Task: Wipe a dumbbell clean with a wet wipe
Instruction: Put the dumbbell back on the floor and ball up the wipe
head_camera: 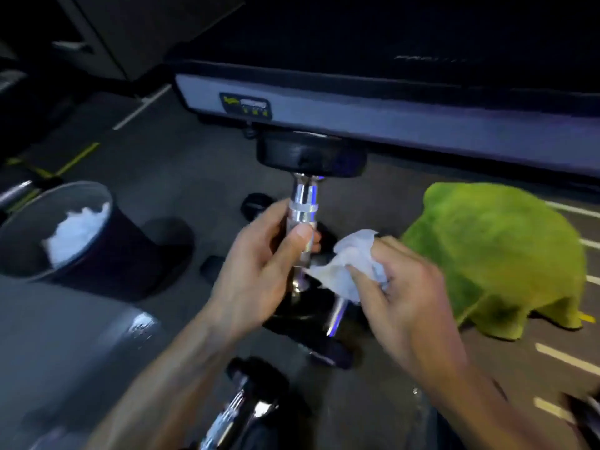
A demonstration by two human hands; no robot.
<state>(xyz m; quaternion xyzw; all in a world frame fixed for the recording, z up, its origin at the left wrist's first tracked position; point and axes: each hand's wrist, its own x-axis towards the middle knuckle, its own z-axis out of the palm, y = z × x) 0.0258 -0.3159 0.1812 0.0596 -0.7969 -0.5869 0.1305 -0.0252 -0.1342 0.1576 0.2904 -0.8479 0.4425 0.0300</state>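
Our left hand (259, 271) was wrapped around the chrome handle of the dumbbell (303, 203), thumb across the front and fingers curled behind, holding it upright in front of us. Our right hand (402, 287) was closed on a crumpled white wet wipe (347, 264), fingers bunched over it, the loose edge of the wipe touching the lower part of the handle just beside the left thumb. The right hand showed some motion blur.

Far left we noted a dark bin (65, 235) on the floor, tilted in our view, with white crumpled material (78, 228) lying inside it. Below it, at the lower left, sat a grey padded surface (65, 345) with a glossy highlight; we could not tell what it belonged to.

In the middle, the dumbbell's black top weight (310, 154) stood above the hands, close under the edge of a large machine with a pale grey side panel (389, 115) and a small dark label (245, 105), print unreadable. The bottom weight was mostly hidden behind the hands. A second dumbbell (337, 323) lay on the dark floor (162, 157) just below the hands, and a third (246, 401) lay nearer us at the bottom edge, chrome handle catching light.

To the right stood a fuzzy green animal-shaped figure (493, 254) on the floor, near the right hand but apart from it. White and yellow painted lines (565, 355) marked the floor beyond.
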